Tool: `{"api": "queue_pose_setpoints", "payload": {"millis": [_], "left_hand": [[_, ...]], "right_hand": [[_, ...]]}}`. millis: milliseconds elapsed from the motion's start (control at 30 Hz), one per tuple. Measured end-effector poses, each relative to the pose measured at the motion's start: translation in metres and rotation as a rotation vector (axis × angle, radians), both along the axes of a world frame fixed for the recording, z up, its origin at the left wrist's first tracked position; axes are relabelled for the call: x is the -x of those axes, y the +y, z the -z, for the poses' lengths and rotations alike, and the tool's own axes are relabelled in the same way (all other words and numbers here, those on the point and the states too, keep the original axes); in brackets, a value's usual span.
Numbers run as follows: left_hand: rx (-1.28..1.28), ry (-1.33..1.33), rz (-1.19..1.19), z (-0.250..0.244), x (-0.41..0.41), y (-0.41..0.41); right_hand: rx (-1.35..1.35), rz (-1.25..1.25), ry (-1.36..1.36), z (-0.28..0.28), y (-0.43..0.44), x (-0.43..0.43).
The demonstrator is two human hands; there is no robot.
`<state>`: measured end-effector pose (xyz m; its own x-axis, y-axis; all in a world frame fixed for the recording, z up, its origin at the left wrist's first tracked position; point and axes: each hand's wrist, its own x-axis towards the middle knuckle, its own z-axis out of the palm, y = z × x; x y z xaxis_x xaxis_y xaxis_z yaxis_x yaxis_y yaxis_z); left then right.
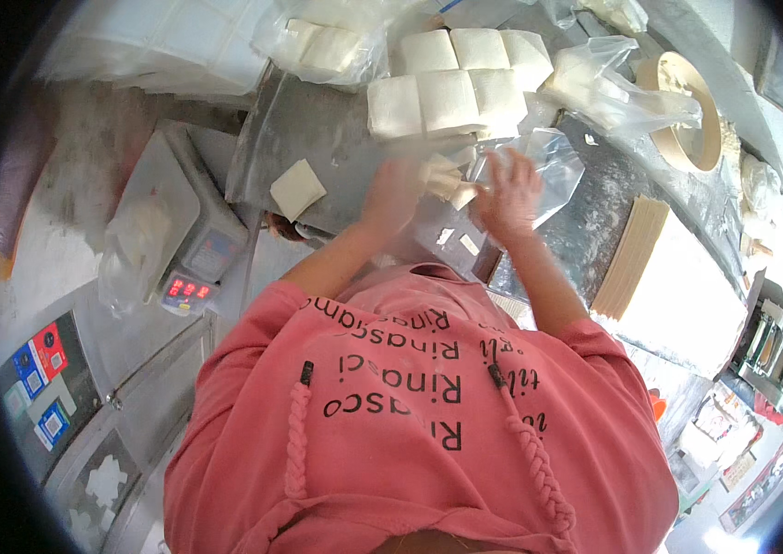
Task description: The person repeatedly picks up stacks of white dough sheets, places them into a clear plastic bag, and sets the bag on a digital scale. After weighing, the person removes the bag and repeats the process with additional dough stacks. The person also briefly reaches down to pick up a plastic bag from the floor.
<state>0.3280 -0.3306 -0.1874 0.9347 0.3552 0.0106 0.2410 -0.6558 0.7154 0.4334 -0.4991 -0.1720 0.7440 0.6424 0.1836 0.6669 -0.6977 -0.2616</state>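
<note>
My left hand point(395, 190), blurred, is over the grey worktop point(336, 131), at the left side of some loose pale dough wrappers point(441, 178). On their other side is my right hand point(512, 194), its fingers spread and bent at a clear plastic bag point(561, 170). Its thumb is close to the end of a wrapper piece. Whether either hand grips anything cannot be made out. Just beyond my hands stand several thick stacks of square dough wrappers point(448, 100). A small square stack of wrappers point(298, 188) lies apart to the left.
Left stands a digital scale point(201, 242) with lit red digits and a plastic bag on its pan. A large stack of pale sheets point(668, 277) sits at the right. Behind are bagged wrappers point(325, 48), a pale round hoop point(706, 131) and another plastic bag point(606, 90).
</note>
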Motion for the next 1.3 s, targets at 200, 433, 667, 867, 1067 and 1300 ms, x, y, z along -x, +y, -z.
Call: {"api": "queue_pose_setpoints", "payload": {"millis": [200,433,667,867,1067,1300], "left_hand": [[-0.179,0.040,0.103,-0.008,-0.018,-0.011],[-0.309,0.210,0.141,-0.004,-0.024,-0.025],[0.009,0.039,0.130,0.010,-0.009,-0.031],[-0.024,-0.046,-0.003,0.023,0.029,-0.016],[0.030,-0.068,0.178,0.031,0.011,-0.005],[-0.269,-0.002,-0.236,0.024,0.094,0.006]], "right_hand": [[0.476,-0.074,0.277,0.020,-0.060,-0.051],[0.461,0.383,0.173,-0.001,-0.112,-0.131],[-0.013,-0.071,0.334,0.004,-0.051,0.009],[-0.151,0.166,0.217,0.038,0.016,0.085],[0.068,-0.169,-0.066,0.049,0.035,0.054],[-0.125,-0.321,-0.074,0.058,0.038,0.048]]}}
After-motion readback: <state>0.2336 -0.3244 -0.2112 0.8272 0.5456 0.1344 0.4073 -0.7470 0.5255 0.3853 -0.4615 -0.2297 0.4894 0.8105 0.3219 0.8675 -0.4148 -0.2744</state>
